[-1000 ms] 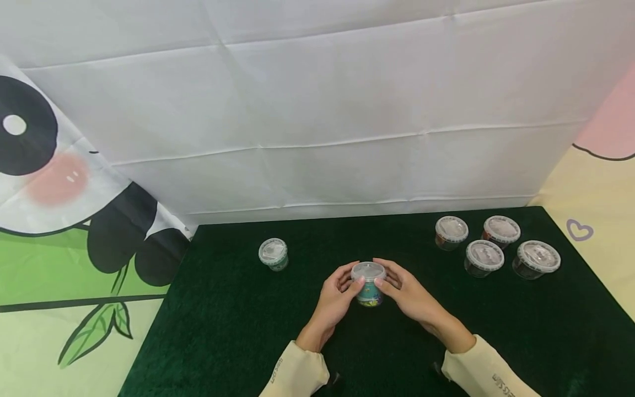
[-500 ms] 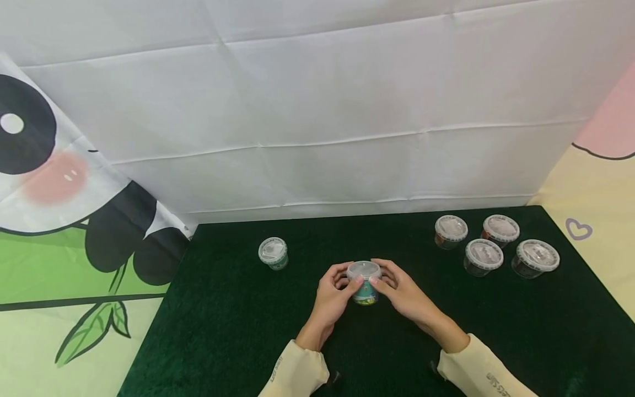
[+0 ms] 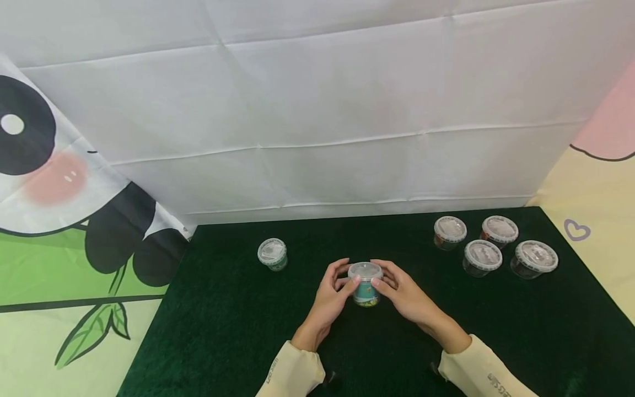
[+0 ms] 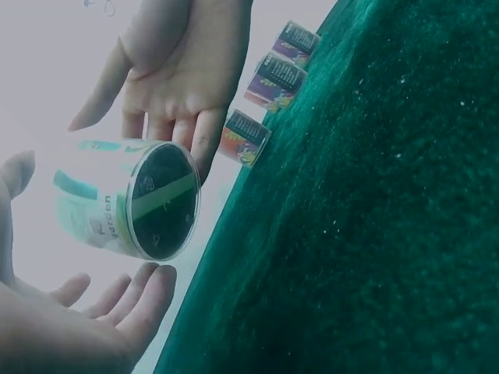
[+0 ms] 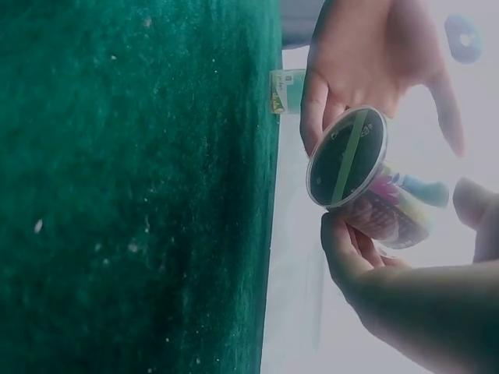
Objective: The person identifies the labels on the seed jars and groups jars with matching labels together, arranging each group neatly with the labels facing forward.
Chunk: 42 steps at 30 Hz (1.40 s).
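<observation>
A clear lidded cup [image 3: 366, 292] with a teal label is upright between the two hands in the head view. Its dark base [image 4: 165, 201] shows in the left wrist view, raised off the green cloth. My left hand [image 3: 327, 303] holds the cup's left side, thumb near the lid's front edge and fingers spread behind. From the other side my right hand [image 3: 412, 300] grips it, thumb at the front near the lid. In the right wrist view the right fingers [image 5: 351, 249] lie against the cup [image 5: 390, 210]. Some fingertips are hidden behind the cup.
One lidded cup [image 3: 273, 255] stands at the back left of the green cloth [image 3: 238, 325]. Several others, among them a cup [image 3: 483, 258] and a wider-looking one [image 3: 534, 259], are grouped at the back right. A white sheet [image 3: 317, 110] hangs behind.
Over the last second the held cup has shifted slightly left with both hands. The left fingers have spread a little behind it.
</observation>
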Available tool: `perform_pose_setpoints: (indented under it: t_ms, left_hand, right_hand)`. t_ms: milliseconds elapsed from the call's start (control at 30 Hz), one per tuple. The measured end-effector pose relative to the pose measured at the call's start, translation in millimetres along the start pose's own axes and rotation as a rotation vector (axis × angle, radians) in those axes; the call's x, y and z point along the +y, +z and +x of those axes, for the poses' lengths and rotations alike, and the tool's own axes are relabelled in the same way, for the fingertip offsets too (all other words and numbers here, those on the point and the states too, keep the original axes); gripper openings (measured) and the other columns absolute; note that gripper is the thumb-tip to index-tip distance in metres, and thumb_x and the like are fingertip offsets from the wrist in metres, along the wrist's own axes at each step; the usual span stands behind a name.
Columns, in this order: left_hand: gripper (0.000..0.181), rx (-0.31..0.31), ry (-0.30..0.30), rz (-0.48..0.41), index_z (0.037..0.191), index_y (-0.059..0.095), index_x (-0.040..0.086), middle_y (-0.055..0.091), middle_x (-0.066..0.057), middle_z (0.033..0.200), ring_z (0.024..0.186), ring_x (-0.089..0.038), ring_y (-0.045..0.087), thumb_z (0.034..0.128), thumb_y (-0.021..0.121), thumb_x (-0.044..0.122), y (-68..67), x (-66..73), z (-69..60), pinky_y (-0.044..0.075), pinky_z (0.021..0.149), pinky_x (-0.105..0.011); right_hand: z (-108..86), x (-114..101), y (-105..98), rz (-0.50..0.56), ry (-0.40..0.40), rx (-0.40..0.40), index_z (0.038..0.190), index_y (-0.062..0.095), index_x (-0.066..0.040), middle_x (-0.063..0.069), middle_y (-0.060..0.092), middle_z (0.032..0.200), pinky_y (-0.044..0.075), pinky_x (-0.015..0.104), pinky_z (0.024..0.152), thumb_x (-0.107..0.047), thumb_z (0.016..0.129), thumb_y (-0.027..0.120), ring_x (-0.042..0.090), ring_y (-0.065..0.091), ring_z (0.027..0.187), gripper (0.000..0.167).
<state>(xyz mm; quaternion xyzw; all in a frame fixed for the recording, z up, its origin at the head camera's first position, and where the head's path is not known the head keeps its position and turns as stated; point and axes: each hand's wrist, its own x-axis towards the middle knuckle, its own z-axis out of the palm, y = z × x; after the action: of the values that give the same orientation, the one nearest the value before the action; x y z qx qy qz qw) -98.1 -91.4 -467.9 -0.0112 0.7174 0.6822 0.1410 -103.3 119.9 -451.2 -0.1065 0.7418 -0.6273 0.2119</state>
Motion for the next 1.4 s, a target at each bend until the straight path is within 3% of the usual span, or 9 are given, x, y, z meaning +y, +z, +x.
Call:
perform_pose_setpoints:
  t_ms: [133, 333, 633, 933, 1200, 1400]
  left_hand:
    - [0.07, -0.038, 0.001, -0.001, 0.163, 0.032, 0.012, 0.043, -0.014, 0.164, 0.146, -0.036, 0.048, 0.1073, 0.062, 0.041, -1.3, 0.1, -1.6, 0.038, 0.121, -0.06]
    - [0.058, -0.063, -0.009, -0.012, 0.158, 0.045, 0.012, 0.054, -0.014, 0.156, 0.147, -0.034, 0.049, 0.1082, 0.061, 0.038, -2.5, -0.2, -1.4, 0.036, 0.123, -0.057]
    - [0.051, 0.033, -0.026, -0.006, 0.147, 0.055, 0.011, 0.064, -0.009, 0.142, 0.128, -0.026, 0.062, 0.1034, 0.07, 0.033, -0.9, -1.3, 1.4, 0.048, 0.113, -0.052]
    - [0.052, 0.079, -0.026, 0.021, 0.142, 0.054, 0.01, 0.062, -0.008, 0.134, 0.117, -0.022, 0.06, 0.0992, 0.075, 0.032, 5.4, 1.5, 0.5, 0.051, 0.101, -0.041]
    - [0.052, 0.024, -0.042, -0.005, 0.148, 0.049, 0.011, 0.06, -0.01, 0.14, 0.123, -0.022, 0.062, 0.1071, 0.062, 0.04, 1.1, 3.0, -1.7, 0.052, 0.108, -0.047]
    - [0.053, -0.004, -0.052, -0.003, 0.153, 0.051, 0.013, 0.059, -0.011, 0.145, 0.133, -0.028, 0.06, 0.1072, 0.061, 0.038, -2.8, 4.0, -2.0, 0.05, 0.112, -0.049]
  right_hand:
    - [-0.7, -0.2, -1.0, -0.001, 0.003, -0.016, 0.164, 0.027, -0.004, 0.029, 0.029, 0.168, 0.027, 0.066, 0.123, -0.029, 0.112, 0.052, 0.048, 0.027, 0.156, 0.063]
    - [-0.9, -0.4, -0.1, -0.003, 0.01, -0.018, 0.165, 0.026, -0.006, 0.028, 0.029, 0.168, 0.027, 0.065, 0.124, -0.029, 0.112, 0.052, 0.048, 0.028, 0.155, 0.064]
    - [-0.8, -0.5, 2.2, 0.003, 0.005, 0.033, 0.163, 0.03, -0.006, 0.026, 0.043, 0.158, 0.037, 0.064, 0.12, -0.026, 0.111, 0.055, 0.045, 0.044, 0.147, 0.061]
    - [-0.1, -3.7, 6.4, 0.004, 0.036, 0.041, 0.162, 0.033, -0.006, 0.025, 0.044, 0.158, 0.038, 0.064, 0.12, -0.024, 0.11, 0.055, 0.044, 0.044, 0.147, 0.059]
    - [-1.9, -2.8, 4.0, 0.007, 0.025, 0.007, 0.164, 0.029, -0.005, 0.027, 0.038, 0.163, 0.03, 0.065, 0.123, -0.027, 0.113, 0.05, 0.045, 0.037, 0.152, 0.06]
    - [-3.4, -4.4, 3.9, 0.025, 0.015, -0.007, 0.164, 0.027, -0.004, 0.028, 0.037, 0.164, 0.029, 0.065, 0.123, -0.027, 0.112, 0.05, 0.046, 0.036, 0.152, 0.061]
